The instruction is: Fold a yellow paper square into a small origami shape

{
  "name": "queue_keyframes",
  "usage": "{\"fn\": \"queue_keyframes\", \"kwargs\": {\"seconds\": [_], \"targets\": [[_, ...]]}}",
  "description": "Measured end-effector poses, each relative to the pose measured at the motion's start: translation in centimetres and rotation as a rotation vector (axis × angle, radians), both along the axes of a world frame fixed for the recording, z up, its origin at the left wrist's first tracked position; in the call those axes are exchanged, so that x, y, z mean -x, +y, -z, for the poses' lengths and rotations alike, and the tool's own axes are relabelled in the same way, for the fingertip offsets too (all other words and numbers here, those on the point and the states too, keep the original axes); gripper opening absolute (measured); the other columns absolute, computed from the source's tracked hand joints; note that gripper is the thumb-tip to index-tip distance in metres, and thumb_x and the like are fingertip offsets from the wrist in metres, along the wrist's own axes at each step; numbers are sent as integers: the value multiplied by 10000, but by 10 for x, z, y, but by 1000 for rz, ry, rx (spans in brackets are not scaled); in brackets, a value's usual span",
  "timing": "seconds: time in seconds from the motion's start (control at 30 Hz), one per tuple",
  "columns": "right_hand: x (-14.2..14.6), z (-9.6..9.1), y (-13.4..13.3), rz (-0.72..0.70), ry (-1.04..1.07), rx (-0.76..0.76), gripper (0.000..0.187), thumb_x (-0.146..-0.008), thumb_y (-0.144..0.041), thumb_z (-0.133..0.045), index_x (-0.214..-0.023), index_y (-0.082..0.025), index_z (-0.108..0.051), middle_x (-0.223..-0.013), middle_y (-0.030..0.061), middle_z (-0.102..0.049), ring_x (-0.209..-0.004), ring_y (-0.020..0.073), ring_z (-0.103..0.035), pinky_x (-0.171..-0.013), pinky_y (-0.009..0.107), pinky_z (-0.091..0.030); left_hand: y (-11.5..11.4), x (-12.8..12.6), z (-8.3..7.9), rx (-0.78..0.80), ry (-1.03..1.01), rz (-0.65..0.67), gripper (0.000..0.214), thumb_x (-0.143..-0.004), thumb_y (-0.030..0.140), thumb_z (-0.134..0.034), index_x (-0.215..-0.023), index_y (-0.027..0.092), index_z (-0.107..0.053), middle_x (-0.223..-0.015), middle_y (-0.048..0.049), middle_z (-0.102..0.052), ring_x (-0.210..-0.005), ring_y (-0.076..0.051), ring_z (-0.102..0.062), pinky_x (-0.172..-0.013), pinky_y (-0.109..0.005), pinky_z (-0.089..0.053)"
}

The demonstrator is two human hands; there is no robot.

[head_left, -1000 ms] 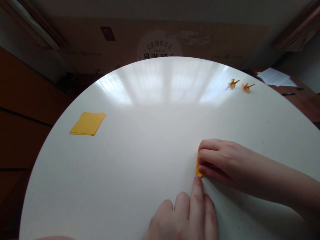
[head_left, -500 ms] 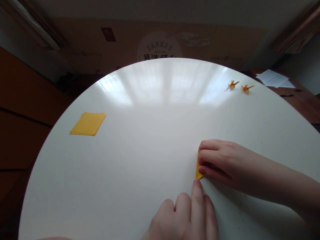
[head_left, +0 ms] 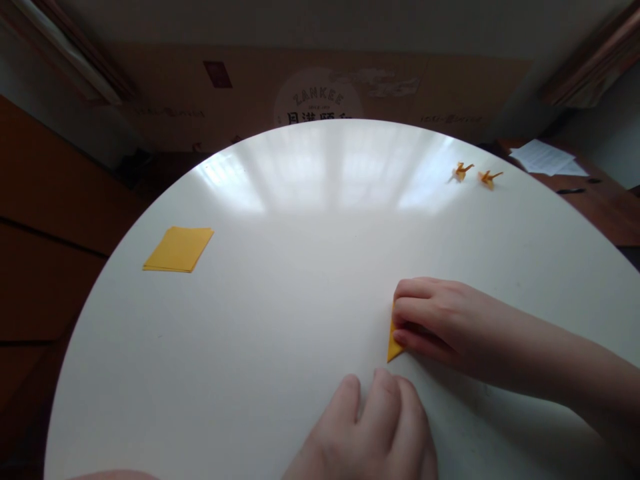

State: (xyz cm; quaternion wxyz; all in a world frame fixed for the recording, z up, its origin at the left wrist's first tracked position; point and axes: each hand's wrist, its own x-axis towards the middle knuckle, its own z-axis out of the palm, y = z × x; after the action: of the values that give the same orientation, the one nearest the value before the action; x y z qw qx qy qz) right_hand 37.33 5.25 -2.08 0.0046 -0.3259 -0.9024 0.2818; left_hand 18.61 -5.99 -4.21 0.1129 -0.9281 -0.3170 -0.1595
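A small folded piece of yellow origami paper (head_left: 394, 345) lies on the white table, its pointed lower corner facing me. My right hand (head_left: 433, 313) is closed over the paper from the right, fingers bent and pressing on it, hiding most of it. My left hand (head_left: 375, 423) is just below the point, apart from the paper, with fingers curled in and nothing visible in them. Its fingertips are partly hidden.
A stack of yellow square paper sheets (head_left: 179, 250) lies at the left of the round white table (head_left: 280, 300). Two folded paper cranes, one crane (head_left: 461, 172) beside another crane (head_left: 489, 179), stand at the far right. Beyond the edge, white printed sheets (head_left: 543, 158) rest on a brown surface.
My left index finger has come off the paper's lower point and curled in, baring more of that corner. My right hand keeps its hold on the paper. The view has shifted slightly.
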Motion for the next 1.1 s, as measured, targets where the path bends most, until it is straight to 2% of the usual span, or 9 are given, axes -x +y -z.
{"fn": "queue_keyframes", "kwargs": {"seconds": [0.07,0.13,0.37,0.9,1.1], "targets": [[0,0,0,6,3,-2,183,-940,-152,-542,-773,-178,-614,-861,18,-623,-753,154,-581,-681,280,-428,5,-1,1,-21,-36,35,222,-867,74,-512,-931,152,-710,-981,-69,-759,-910,-253,-712,-773,-352,-621],[1,0,0,14,-2,0,178,-936,-144,-539,-775,-177,-608,-858,17,-620,-746,153,-579,-675,279,-426,7,-1,4,-31,-43,42,246,-879,69,-494,-978,145,-706,-1017,-66,-763,-960,-257,-720,-855,-365,-612],[0,1,0,15,-5,-12,189,-929,-135,-543,-747,-172,-576,-835,15,-606,-729,152,-566,-670,279,-409,8,0,8,-37,-40,48,242,-909,99,-475,-991,139,-700,-1015,-74,-767,-994,-293,-731,-880,-410,-615],[-1,-2,-2,47,-24,3,177,-929,-141,-557,-756,-178,-566,-858,14,-606,-725,146,-559,-657,272,-397,11,0,12,6,-81,57,204,-871,130,-498,-961,126,-681,-989,-122,-739,-944,-293,-718,-861,-401,-594],[-2,-1,-4,64,44,9,128,-888,-88,-592,-811,-189,-582,-869,10,-613,-715,140,-553,-632,249,-394,9,-1,10,34,-63,42,183,-871,132,-508,-970,134,-662,-1005,-131,-724,-973,-299,-702,-890,-415,-569]]}}
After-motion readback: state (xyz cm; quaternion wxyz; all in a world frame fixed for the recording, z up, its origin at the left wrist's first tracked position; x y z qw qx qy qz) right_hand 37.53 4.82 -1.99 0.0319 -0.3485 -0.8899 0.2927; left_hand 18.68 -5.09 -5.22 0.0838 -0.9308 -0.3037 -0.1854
